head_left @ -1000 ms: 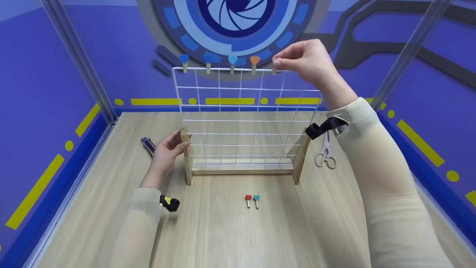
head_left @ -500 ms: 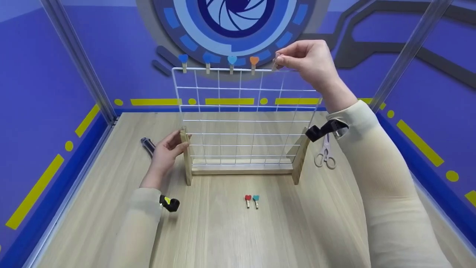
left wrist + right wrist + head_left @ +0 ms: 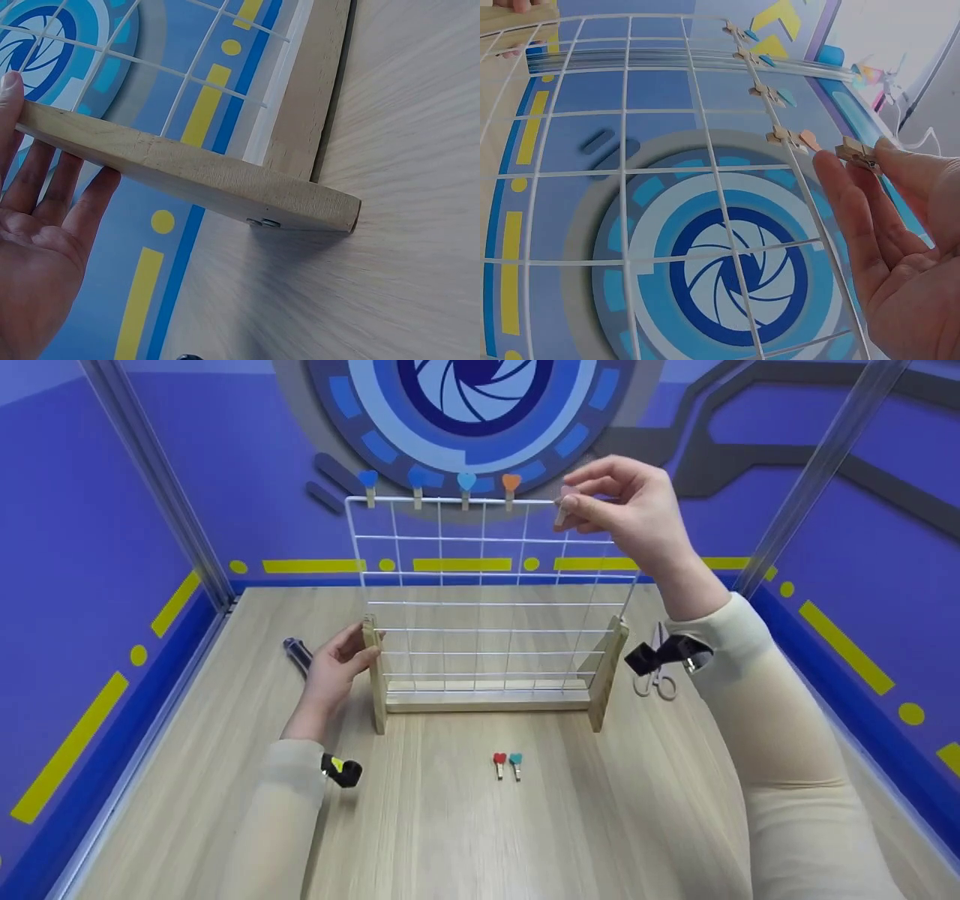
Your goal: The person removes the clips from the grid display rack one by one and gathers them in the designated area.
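My right hand [image 3: 630,510] pinches a small wooden clothespin [image 3: 857,152] between thumb and fingers; its top is covered by the fingertips. In the right wrist view the peg sits apart from the top wire of the white grid rack [image 3: 480,575]. Clipped along that wire are several heart-topped clothespins, among them an orange one [image 3: 511,489] nearest this hand and a light blue one [image 3: 466,489]. My left hand [image 3: 335,664] holds the rack's left wooden upright [image 3: 187,169], thumb in front and fingers behind.
Two more clothespins, one red [image 3: 500,765] and one teal [image 3: 516,766], lie on the table [image 3: 450,825] in front of the rack. Scissors [image 3: 664,687] lie to the right, partly behind the wrist camera. A dark pen-like object [image 3: 298,652] lies left of the rack.
The right hand has drawn the clothespin off the top wire, moving slightly down and to the right with it. The left hand keeps its grip on the upright.
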The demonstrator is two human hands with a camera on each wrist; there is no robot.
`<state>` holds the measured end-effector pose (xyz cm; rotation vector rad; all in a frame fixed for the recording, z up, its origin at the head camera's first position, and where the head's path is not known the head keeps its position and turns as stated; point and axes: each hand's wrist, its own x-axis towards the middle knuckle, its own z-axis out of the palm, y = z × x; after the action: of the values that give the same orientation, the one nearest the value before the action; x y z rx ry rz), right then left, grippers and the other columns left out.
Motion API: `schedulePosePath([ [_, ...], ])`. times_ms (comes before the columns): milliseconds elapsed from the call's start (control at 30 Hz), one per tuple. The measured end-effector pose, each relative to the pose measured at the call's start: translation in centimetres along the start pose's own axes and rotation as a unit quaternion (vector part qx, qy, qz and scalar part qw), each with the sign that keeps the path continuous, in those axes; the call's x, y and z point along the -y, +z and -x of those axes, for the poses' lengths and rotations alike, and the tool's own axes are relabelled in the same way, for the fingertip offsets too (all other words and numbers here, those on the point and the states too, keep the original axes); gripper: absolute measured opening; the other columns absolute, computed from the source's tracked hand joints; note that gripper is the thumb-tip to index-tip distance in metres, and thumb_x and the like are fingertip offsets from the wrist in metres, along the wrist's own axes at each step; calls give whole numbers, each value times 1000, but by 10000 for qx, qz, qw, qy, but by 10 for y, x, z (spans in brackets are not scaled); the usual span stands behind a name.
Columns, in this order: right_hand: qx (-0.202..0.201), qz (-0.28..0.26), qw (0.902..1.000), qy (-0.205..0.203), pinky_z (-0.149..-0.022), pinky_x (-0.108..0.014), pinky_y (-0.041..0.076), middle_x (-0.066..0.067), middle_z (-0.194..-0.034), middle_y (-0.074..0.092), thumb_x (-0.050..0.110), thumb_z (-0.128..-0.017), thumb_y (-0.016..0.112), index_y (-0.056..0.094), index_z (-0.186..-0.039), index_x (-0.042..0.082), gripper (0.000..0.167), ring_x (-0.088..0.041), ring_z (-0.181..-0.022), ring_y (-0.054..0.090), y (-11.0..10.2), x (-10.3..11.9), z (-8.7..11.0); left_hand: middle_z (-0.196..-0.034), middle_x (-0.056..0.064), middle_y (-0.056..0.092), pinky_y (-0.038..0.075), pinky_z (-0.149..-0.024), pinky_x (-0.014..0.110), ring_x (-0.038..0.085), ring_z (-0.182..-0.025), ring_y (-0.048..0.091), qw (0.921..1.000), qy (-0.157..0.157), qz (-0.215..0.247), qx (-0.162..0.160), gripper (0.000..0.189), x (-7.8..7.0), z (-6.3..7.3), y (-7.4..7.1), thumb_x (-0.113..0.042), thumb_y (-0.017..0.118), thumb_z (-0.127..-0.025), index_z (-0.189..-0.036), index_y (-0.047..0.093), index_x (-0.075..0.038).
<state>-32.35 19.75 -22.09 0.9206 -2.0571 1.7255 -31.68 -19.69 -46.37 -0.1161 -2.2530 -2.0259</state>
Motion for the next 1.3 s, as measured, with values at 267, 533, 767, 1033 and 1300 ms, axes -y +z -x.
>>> schedulePosePath([
  [267,74,201,9991,364,-71,-26,63,-3,-96,79,7,-91,78,74,-113,-1,24,-17,-79,77,3,-10,21,-146,15,61,55,-96,15,5,-120,61,10000,11,-45,42,58,2,-1,-1,-17,70,-100,-153,48,-12],
  [533,220,197,9973,669,-77,-29,64,-3,-97,78,2,-90,78,74,-116,0,26,-15,-80,77,8,-23,42,-148,17,58,54,-96,14,7,-122,60,10000,-46,-49,14,61,0,0,-1,-16,69,-100,-155,45,-10],
  [767,408,60,9955,853,-78,-33,65,-7,-98,77,-6,-90,74,74,-116,-3,26,-15,-78,76,15,-38,61,-148,20,57,54,-94,13,10,-123,59,9999,-64,-66,-49,62,0,-1,0,-12,69,-99,-156,44,-8],
  [1033,540,33,9895,1338,-79,-34,65,-6,-99,77,-9,-89,73,72,-116,-6,27,-14,-80,75,26,-64,92,-150,20,54,54,-99,16,27,-137,54,9998,-100,-167,-47,64,0,1,-1,-14,69,-99,-157,41,-8],
  [1300,614,150,9817,1796,-80,-33,65,-16,-103,75,-8,-91,71,71,-119,-5,28,-13,-79,75,30,-86,121,-151,19,54,54,-102,19,28,-139,53,9997,-134,-222,-34,65,0,0,-1,-16,69,-100,-157,41,-9],
])
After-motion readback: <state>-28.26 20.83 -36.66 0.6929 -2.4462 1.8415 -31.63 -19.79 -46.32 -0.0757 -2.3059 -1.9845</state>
